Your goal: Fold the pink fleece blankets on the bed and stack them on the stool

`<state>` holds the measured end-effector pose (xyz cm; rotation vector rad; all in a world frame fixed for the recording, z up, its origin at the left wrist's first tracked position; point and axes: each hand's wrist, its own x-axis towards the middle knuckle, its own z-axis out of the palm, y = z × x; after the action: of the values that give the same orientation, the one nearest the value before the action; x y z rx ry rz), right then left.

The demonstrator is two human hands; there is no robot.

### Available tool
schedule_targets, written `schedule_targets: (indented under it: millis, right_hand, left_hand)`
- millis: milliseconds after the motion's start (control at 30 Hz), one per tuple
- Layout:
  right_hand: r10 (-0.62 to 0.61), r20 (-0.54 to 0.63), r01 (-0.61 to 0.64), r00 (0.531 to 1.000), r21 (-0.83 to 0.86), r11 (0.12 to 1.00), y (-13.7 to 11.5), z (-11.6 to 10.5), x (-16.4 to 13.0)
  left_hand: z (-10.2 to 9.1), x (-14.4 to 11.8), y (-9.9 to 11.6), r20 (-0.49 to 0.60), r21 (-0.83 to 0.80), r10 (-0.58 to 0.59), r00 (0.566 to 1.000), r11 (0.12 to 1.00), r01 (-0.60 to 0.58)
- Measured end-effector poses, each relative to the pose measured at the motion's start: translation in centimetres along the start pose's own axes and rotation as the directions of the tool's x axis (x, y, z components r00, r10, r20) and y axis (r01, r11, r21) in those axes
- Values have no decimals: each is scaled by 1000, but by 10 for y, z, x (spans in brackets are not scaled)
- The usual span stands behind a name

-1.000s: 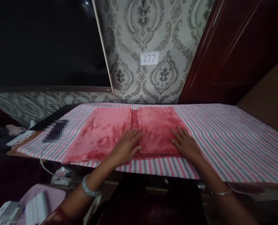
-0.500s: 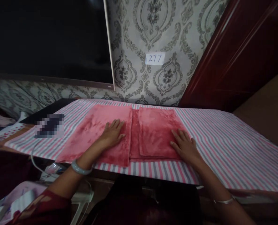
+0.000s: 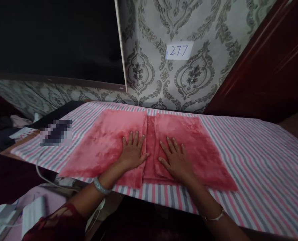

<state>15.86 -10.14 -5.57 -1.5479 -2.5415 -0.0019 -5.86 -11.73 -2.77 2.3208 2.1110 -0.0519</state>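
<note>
**Kid:** What are your hands doing?

**Me:** I am looking down through the camera on my head. My left hand (image 3: 133,154) is lying flat on the soft, fuzzy pink-red cloth (image 3: 106,144). My fingers (image 3: 136,138) are stretching out straight and a bit apart, and they are not pinching anything. My palm is pressing on the left flap of the cloth, right by its inner edge.

**Kid:** And the other hand?

**Me:** My right hand (image 3: 176,160) is lying flat too, on the right flap. Those fingers are also opening wide and holding nothing. The two hands are sitting near each other, with a thin strip of the darker under layer showing between them.

**Kid:** Where is the cloth?

**Me:** It is lying on the long table with the pink, white and grey striped cover (image 3: 259,150), near the edge closest to me. Both side flaps are folding in toward the middle, and they are not quite meeting.

**Kid:** What are you wearing?

**Me:** A pale green round bangle (image 3: 101,186) is sitting on my left wrist. A thin silver bracelet (image 3: 215,217) is sitting on my right wrist.

**Kid:** What else is there?

**Me:** A small white paper sign with 277 on it (image 3: 179,50) is sticking to the grey swirly wallpaper (image 3: 151,73) behind the table. A big dark screen (image 3: 53,40) is hanging on the left. A dark red wooden door (image 3: 272,63) is standing on the right.
</note>
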Motion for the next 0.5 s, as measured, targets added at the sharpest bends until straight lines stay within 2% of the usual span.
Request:
schedule_targets:
  millis: [167,267,333,500]
  right_hand:
    - [-54,-46,56,997,47,997,15,-2,1]
    - [-85,-190,97,978,57,994,24,-6,17]
    - [-90,-254,100,963,26,995,22,-3,30]
    - [-118,-144,109,982,-72,991,0,32,36]
  left_hand:
    - [-5,-7,0,-25,-73,5,1000,997,-6]
    - [-2,-11,-1,-32,-160,40,999,986,-45]
    - [1,-12,-3,-36,-201,50,998,978,-56]
    - [6,-15,-5,-56,-250,47,997,966,-60]
